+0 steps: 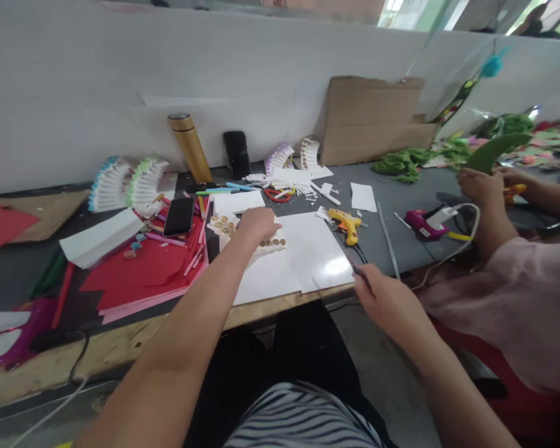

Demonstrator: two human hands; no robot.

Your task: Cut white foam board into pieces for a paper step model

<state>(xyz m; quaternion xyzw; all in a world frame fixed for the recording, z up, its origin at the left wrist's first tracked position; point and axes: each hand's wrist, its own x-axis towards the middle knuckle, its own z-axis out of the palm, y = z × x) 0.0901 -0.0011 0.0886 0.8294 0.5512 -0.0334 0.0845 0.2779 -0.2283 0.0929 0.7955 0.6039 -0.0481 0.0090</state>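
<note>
White, smooth-looking sheeting [280, 274] lies beneath your left hand [260, 223], which reaches forward palm down, the forearm slanting in from your lower left. Your right hand [378, 295] sits lower, near the table's front edge, closed around a thin dark tool [361, 274] that points forward and leftward. Your two hands are well apart. To the right of the left hand lies a yellow glue gun [348, 225], its nozzle toward your left; farther right is a clear, straight stick [388, 239]. Red paper sheets [140, 274] and a black phone [178, 218] lie on your left, and a gold cylindrical bottle [193, 149] stands behind. Under and beside your left hand, on the sheeting, is a white paper strip dotted with brown-gold discs [274, 244], its long axis running roughly left to right. Your hand hides its middle, so I cannot tell whether your fingers grip or merely press it.
</note>
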